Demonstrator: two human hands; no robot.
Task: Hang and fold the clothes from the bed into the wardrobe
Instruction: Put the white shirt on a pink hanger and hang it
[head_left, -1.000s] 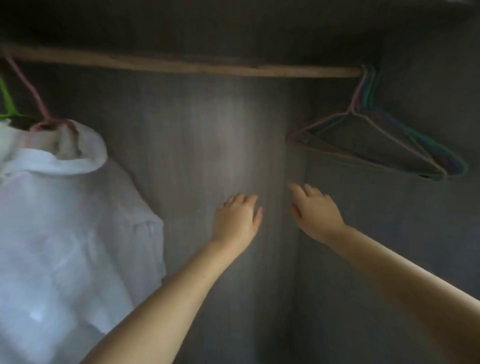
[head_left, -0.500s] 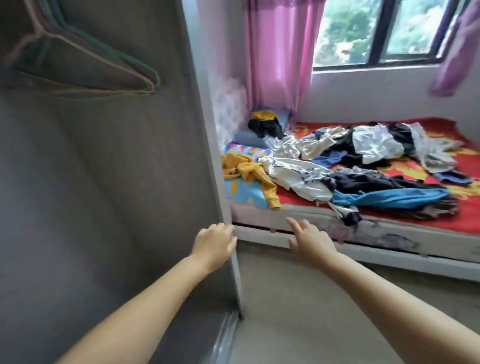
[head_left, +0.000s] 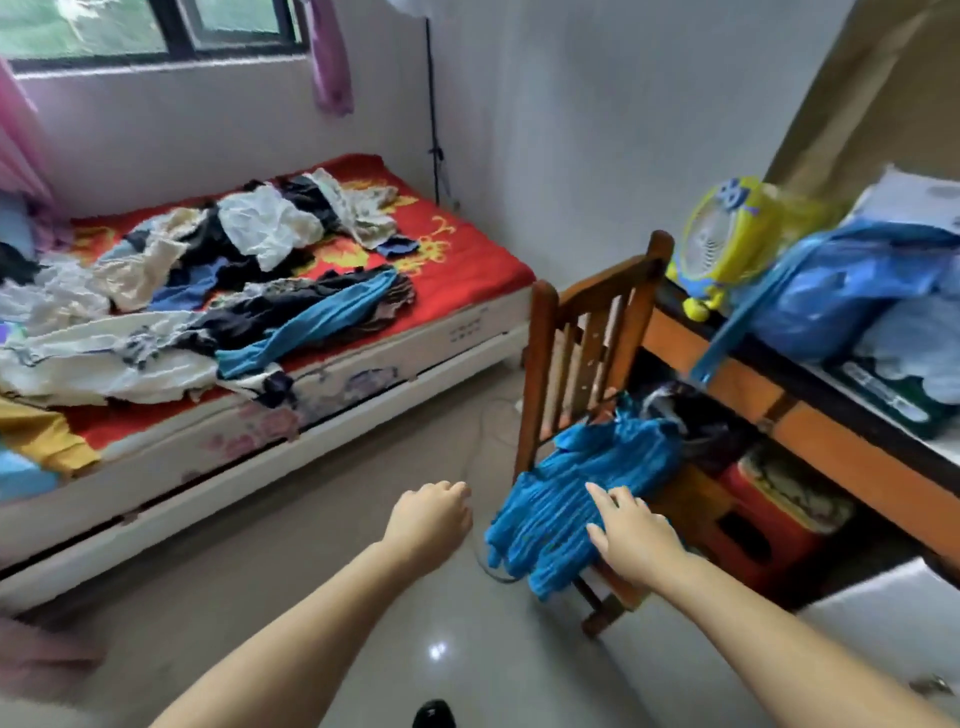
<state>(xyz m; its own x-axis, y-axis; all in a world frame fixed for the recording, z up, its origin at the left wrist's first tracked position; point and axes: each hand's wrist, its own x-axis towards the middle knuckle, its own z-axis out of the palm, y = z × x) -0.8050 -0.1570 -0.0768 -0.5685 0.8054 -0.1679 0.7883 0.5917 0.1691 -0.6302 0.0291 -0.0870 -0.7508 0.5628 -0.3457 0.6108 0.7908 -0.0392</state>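
Observation:
A heap of mixed clothes (head_left: 208, 291), white, dark, blue and mustard, lies across the bed with its red sheet (head_left: 467, 254) at the left. A blue pleated garment (head_left: 587, 499) is draped over the seat of a wooden chair (head_left: 582, 332) at the right. My right hand (head_left: 631, 535) reaches over that garment with fingers spread and straight, at or just above its cloth. Beside it, my left hand (head_left: 428, 525) hovers over the floor, fingers loosely curled, holding nothing. The wardrobe is out of view.
A wooden desk (head_left: 810, 415) on the right carries a yellow fan (head_left: 727, 249) and a blue plastic bag (head_left: 852, 291). A red crate (head_left: 763, 525) sits under it. A cable trails on the glossy tiled floor (head_left: 415, 649) between bed and chair.
The view has swung right, from the wardrobe interior past the bed to the chair and desk. Both hands stay stretched forward; my right hand now reaches over the blue garment.

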